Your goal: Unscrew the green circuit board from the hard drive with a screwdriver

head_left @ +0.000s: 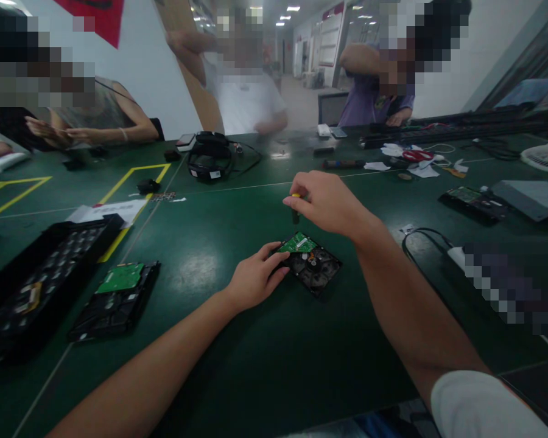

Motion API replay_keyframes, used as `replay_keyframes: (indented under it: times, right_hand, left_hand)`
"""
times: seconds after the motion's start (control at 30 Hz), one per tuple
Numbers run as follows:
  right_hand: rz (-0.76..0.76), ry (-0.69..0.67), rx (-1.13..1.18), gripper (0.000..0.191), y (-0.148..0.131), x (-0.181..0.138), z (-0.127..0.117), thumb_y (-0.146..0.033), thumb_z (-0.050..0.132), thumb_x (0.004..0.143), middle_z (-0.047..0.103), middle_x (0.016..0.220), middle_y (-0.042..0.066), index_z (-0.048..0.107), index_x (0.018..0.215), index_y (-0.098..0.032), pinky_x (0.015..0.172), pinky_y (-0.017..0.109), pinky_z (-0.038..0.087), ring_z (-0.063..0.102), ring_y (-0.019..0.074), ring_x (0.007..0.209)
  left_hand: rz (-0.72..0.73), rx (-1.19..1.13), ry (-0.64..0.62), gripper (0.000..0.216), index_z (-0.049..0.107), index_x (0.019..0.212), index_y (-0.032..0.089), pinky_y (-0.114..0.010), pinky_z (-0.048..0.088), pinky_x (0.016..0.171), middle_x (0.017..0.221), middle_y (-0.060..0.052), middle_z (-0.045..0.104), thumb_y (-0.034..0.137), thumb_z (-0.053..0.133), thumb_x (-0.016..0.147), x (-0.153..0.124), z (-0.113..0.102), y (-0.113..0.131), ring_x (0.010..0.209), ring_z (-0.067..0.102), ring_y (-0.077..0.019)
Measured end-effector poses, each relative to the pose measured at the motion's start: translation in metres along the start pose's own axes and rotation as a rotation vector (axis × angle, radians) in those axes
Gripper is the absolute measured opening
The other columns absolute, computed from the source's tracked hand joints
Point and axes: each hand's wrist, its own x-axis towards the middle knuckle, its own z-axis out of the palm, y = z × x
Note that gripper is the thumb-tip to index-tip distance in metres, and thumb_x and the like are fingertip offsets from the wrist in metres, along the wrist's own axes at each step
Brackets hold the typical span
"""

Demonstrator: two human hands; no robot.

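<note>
White sleeve (477,401), screwdriver (295,216) in right hand (324,201), left hand (258,277) wide on drive (322,274) edge (tabletop (228,219) all round)

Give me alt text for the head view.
Left hand touches a hard drive on a green table; right hand holds a yellow-topped tool near its circuit board. Another drive and a black tray lie at left.
</note>
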Motion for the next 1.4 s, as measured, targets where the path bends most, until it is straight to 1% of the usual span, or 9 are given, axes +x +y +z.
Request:
replay_keyframes:
  times: [0.1, 0.23, 0.5, 0.6, 0.7, 0.87, 1.1, 1.27, 1.4]
  right_hand:
    - [0.074, 0.046, -0.086, 0.019, -0.001, 0.000, 0.003, -0.034, 0.061, 0.096, 0.071, 0.096, 0.011, 0.069, 0.097, -0.016, 0.080, 0.035, 0.040, 0.061, 0.0254, 0.090]
    - [0.090, 0.019, -0.134, 0.014, -0.005, 0.000, 0.006, -0.025, 0.057, 0.095, 0.073, 0.099, 0.010, 0.068, 0.101, -0.017, 0.077, 0.033, 0.040, 0.064, 0.0238, 0.089]
    - [0.060, -0.118, -0.198, 0.035, -0.007, 0.000, 0.015, -0.033, 0.037, 0.109, 0.072, 0.109, 0.016, 0.068, 0.109, -0.015, 0.079, 0.034, 0.044, 0.067, 0.0262, 0.094]
    - [0.013, -0.184, -0.160, 0.024, -0.007, -0.003, 0.015, -0.024, 0.046, 0.103, 0.071, 0.115, 0.015, 0.066, 0.115, -0.017, 0.082, 0.034, 0.046, 0.067, 0.0259, 0.099]
    - [-0.040, -0.207, -0.142, 0.026, -0.005, -0.005, 0.014, -0.017, 0.054, 0.096, 0.070, 0.121, 0.013, 0.064, 0.120, -0.019, 0.086, 0.034, 0.047, 0.067, 0.0263, 0.104]
    - [0.065, -0.153, -0.268, 0.029, -0.004, -0.006, 0.014, -0.033, 0.062, 0.098, 0.071, 0.116, 0.017, 0.063, 0.121, -0.015, 0.082, 0.038, 0.049, 0.069, 0.0317, 0.100]
    - [0.020, -0.169, -0.217, 0.027, -0.009, -0.006, 0.015, -0.017, 0.056, 0.095, 0.071, 0.120, 0.016, 0.063, 0.121, -0.017, 0.085, 0.038, 0.050, 0.069, 0.0296, 0.102]
    - [0.094, -0.170, -0.276, 0.028, -0.005, -0.005, 0.015, -0.033, 0.061, 0.097, 0.074, 0.110, 0.018, 0.064, 0.118, -0.015, 0.080, 0.040, 0.050, 0.070, 0.0333, 0.098]
    - [0.013, -0.183, -0.214, 0.026, -0.004, -0.006, 0.015, -0.017, 0.057, 0.093, 0.072, 0.119, 0.015, 0.064, 0.119, -0.017, 0.084, 0.036, 0.049, 0.070, 0.0289, 0.103]
  left_hand:
    - [-0.005, 0.004, -0.001, 0.040, 0.059, 0.141, 0.028, -0.049, 0.062, 0.097, 0.153, -0.011, 0.052, 0.044, 0.048, 0.106, 0.000, 0.000, 0.001, 0.122, 0.068, -0.0290]
    - [-0.005, 0.007, -0.002, 0.040, 0.058, 0.141, 0.028, -0.048, 0.062, 0.097, 0.153, -0.012, 0.053, 0.045, 0.049, 0.107, 0.000, 0.000, 0.001, 0.122, 0.068, -0.0291]
    - [-0.005, 0.009, 0.000, 0.040, 0.058, 0.141, 0.028, -0.049, 0.062, 0.097, 0.153, -0.011, 0.052, 0.044, 0.048, 0.107, 0.000, -0.001, 0.001, 0.123, 0.068, -0.0295]
    - [-0.007, 0.007, -0.010, 0.040, 0.058, 0.142, 0.027, -0.050, 0.062, 0.096, 0.154, -0.012, 0.052, 0.044, 0.048, 0.107, 0.000, -0.002, 0.002, 0.123, 0.067, -0.0301]
    - [-0.008, 0.002, -0.014, 0.040, 0.058, 0.142, 0.026, -0.050, 0.062, 0.097, 0.154, -0.013, 0.051, 0.044, 0.048, 0.107, 0.000, -0.003, 0.003, 0.124, 0.067, -0.0300]
    - [-0.012, 0.002, -0.005, 0.040, 0.059, 0.141, 0.026, -0.050, 0.062, 0.098, 0.153, -0.013, 0.052, 0.044, 0.048, 0.107, 0.000, -0.002, 0.002, 0.124, 0.067, -0.0299]
    - [-0.002, 0.003, -0.007, 0.040, 0.058, 0.141, 0.026, -0.049, 0.062, 0.098, 0.153, -0.013, 0.052, 0.044, 0.048, 0.107, 0.000, -0.002, 0.002, 0.124, 0.067, -0.0295]
    - [-0.003, 0.004, -0.001, 0.040, 0.059, 0.140, 0.026, -0.049, 0.061, 0.099, 0.153, -0.012, 0.052, 0.044, 0.049, 0.107, 0.000, -0.001, 0.001, 0.123, 0.067, -0.0294]
    - [-0.005, -0.002, -0.007, 0.040, 0.058, 0.141, 0.027, -0.049, 0.062, 0.099, 0.153, -0.012, 0.052, 0.045, 0.048, 0.107, 0.000, -0.001, 0.001, 0.123, 0.067, -0.0291]
